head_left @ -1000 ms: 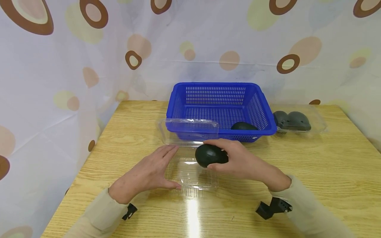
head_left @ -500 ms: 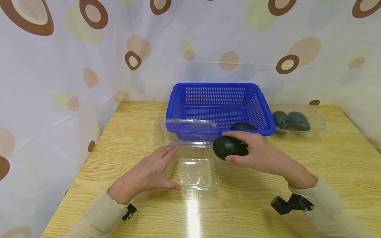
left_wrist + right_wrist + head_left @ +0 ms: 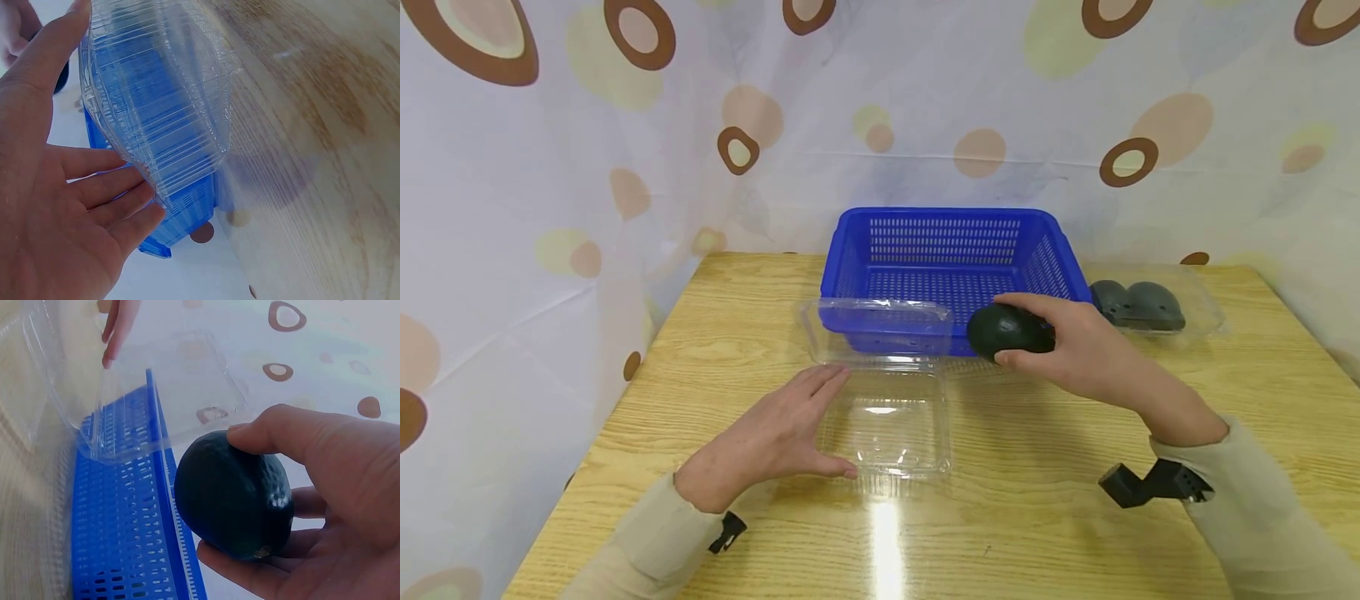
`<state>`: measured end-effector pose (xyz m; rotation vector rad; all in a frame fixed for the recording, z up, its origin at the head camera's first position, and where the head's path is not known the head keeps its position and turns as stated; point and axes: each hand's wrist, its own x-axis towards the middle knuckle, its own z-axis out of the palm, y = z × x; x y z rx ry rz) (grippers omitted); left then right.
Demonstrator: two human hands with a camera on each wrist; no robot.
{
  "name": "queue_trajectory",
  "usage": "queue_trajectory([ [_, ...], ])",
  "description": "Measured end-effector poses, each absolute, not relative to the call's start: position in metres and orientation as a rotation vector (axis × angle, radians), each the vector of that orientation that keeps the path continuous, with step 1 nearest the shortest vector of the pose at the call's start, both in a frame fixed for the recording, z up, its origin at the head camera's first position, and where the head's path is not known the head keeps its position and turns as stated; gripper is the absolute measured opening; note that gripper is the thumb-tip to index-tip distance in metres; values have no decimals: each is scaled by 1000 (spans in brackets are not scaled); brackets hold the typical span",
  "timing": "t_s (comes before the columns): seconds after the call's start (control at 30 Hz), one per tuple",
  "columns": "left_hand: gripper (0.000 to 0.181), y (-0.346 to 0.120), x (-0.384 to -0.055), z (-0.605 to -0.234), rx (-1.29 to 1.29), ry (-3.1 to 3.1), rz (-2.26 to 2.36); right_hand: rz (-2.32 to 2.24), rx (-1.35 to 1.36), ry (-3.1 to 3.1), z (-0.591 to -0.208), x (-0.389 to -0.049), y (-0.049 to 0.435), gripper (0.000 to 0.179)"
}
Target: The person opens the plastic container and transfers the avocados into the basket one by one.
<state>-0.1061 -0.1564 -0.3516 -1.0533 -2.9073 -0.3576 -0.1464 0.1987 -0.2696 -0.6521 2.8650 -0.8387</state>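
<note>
Avocado (image 3: 1007,331), dark green and glossy, is gripped by the right hand (image 3: 1086,354). It is held between the thumb on one side and the curled fingers on the other, as is shown in the right wrist view, where a small pale scar (image 3: 262,552) can be seen at one end of the fruit. The fruit is held at the near rim of the blue slotted plastic basket (image 3: 955,279), towards its right end; whether the rim is touched cannot be told.

The left hand (image 3: 771,442) is spread, its thumb set well apart from the fingers, and is placed at the left side of a clear plastic clamshell container (image 3: 887,433). In the left wrist view the container's edge is touched by the fingertips. Its lid (image 3: 876,329) is folded back and raised in front of the basket, whose blue is seen through it.

To the right of the basket, a second clear container (image 3: 1202,300) is set, with dark rounded fruits (image 3: 1150,307) held inside. Everything is supported by a wood-grain table (image 3: 1000,533), which is backed by a pale cloth (image 3: 925,83) patterned with brown rings and pastel ovals. Both forearms are covered by beige sleeves (image 3: 1247,508).
</note>
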Motion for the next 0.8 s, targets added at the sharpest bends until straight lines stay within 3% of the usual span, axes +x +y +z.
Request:
queue_trajectory([
  [0.8, 119, -157, -107, -352, -1058, -2892, -330, -838, -533, 2889, -284, -199, 182, 68],
])
